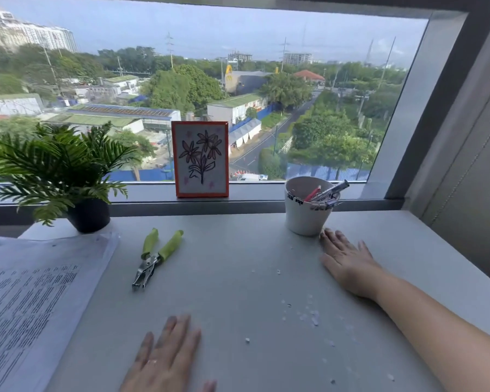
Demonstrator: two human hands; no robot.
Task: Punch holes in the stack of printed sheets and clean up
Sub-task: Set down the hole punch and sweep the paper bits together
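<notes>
Cleanup stage, judging by the layout. Hole punch [156, 257] lay idle on the desk [238, 250], green handles apart. Left of the punch, the stack of printed sheets [34, 301] sat pushed aside — text too blurred to read. Right of the punch, paper chads [311, 316] were scattered. Both hands lay flat, fingers straight, holding nothing: right hand [348, 264] beside the white cup [306, 213], left hand [167, 355] below the punch — likely set to sweep chads together.

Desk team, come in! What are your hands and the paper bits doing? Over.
Left hand and right hand flat on grey desk, holding nothing. Green-handled metal hole punch down; printed sheet stack aside left. White paper punch-outs scattered between hands, unswept.
</notes>
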